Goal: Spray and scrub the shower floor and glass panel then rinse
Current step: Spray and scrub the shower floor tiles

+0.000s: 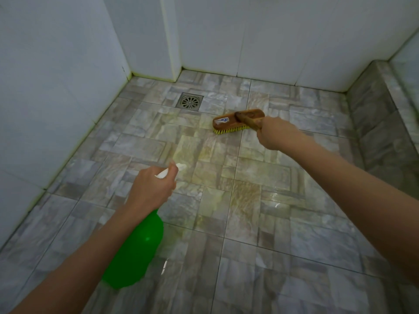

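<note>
My left hand [152,189] grips the white trigger head of a green spray bottle [136,250], held above the shower floor [260,223] with the nozzle pointing away from me. My right hand [275,133] grips the wooden handle of a scrub brush [235,121]. The brush has a brown wooden block and yellow bristles, and the bristles press on the floor tiles just right of the drain. The grey stone-pattern tiles look wet, with a yellowish film in the middle.
A square metal drain [190,101] sits in the floor near the back wall. White tiled walls [56,98] close the left and back sides. A raised tiled ledge [381,123] runs along the right.
</note>
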`<state>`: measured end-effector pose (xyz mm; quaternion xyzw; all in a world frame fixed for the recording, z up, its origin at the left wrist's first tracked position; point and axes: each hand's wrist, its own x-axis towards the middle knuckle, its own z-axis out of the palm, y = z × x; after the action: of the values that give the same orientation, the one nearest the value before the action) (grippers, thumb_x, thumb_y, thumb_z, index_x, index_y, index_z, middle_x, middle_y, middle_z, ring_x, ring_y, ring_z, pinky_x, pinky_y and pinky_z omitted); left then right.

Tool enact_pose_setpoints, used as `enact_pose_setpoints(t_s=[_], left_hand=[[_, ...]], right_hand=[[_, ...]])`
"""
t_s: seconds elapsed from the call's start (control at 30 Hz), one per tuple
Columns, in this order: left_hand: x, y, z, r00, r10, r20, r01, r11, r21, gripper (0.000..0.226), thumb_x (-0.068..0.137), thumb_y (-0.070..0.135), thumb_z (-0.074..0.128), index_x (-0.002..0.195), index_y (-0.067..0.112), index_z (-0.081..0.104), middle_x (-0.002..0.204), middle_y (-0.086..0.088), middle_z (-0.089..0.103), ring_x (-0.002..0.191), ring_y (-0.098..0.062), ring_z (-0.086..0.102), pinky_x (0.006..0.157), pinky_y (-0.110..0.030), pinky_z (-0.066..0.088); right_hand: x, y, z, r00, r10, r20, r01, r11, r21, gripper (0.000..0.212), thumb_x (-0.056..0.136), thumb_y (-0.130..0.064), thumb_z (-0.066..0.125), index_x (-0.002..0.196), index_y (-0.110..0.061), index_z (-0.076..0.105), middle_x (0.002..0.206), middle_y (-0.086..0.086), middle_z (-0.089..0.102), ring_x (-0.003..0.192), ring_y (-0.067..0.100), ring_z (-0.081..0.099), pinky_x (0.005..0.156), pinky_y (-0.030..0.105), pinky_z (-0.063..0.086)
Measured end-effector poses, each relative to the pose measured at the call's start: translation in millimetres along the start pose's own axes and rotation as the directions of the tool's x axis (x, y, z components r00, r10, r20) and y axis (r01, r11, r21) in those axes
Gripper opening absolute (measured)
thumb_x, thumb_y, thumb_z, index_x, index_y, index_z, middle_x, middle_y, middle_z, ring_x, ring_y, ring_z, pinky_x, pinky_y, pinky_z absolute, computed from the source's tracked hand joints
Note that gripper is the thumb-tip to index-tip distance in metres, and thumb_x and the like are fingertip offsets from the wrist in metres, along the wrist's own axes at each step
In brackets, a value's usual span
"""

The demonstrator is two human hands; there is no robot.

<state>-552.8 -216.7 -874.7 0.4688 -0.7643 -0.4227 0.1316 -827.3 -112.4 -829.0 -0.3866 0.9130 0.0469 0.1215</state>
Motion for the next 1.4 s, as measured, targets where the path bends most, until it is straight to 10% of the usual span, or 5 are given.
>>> enact_pose_setpoints(t_s=[0.67,0.87,1.07,1.23,1.4], left_hand=[[0,-12,-23,0.986,-0.038,-0.16,0.032,0.999,-0.038,0.058,0.097,0.047,0.045,0.059,0.01,0.067,0.057,-0.007,0.068,0.058,-0.026,0.067,0.063,-0.043,0.057],[3,-11,-49,0.974,-0.004,-0.228,0.009,1.0,0.021,0.058,0.103,0.043,0.037,0.058,0.022,0.066,0.05,0.014,0.063,0.056,0.005,0.06,0.058,-0.024,0.039],[8,-17,-74,0.977,-0.007,-0.211,-0.017,0.994,-0.111,0.057,0.103,0.046,0.035,0.074,0.016,0.075,0.07,0.002,0.073,0.056,-0.011,0.07,0.073,-0.036,0.057],[7,-16,-92,0.949,0.003,-0.316,-0.037,0.994,-0.102,0.052,0.105,0.039,0.034,0.082,0.019,0.076,0.052,-0.002,0.063,0.043,-0.005,0.06,0.051,-0.01,0.043],[19,-32,-114,0.919,-0.059,-0.389,-0.05,0.963,-0.264,0.049,0.105,0.039,0.036,0.08,0.027,0.077,0.042,-0.004,0.057,0.041,-0.006,0.054,0.048,-0.009,0.04]], right_hand=[[-80,-56,-33,0.916,-0.3,0.266,0.342,0.931,-0.129,0.042,0.102,-0.021,0.035,0.131,-0.049,0.042,0.083,-0.003,0.047,0.079,0.02,0.058,0.073,0.035,0.052],[-20,-95,-14,0.936,-0.343,0.081,0.35,0.932,-0.096,0.049,0.103,-0.016,0.032,0.145,-0.04,0.033,0.109,0.012,0.061,0.091,0.03,0.061,0.074,0.038,0.053],[-51,-116,-23,0.909,-0.352,0.221,0.399,0.89,-0.222,0.048,0.096,-0.013,0.039,0.138,-0.036,0.044,0.084,0.0,0.047,0.066,0.018,0.049,0.055,0.032,0.042],[7,-149,-12,0.915,-0.4,0.052,0.404,0.91,-0.092,0.041,0.102,-0.014,0.035,0.139,-0.028,0.043,0.107,0.014,0.059,0.081,0.028,0.059,0.072,0.037,0.053],[24,-187,-56,0.926,-0.323,0.196,0.36,0.912,-0.197,0.025,0.095,-0.021,0.048,0.11,-0.013,0.066,0.072,0.008,0.062,0.054,0.02,0.056,0.048,0.026,0.04]])
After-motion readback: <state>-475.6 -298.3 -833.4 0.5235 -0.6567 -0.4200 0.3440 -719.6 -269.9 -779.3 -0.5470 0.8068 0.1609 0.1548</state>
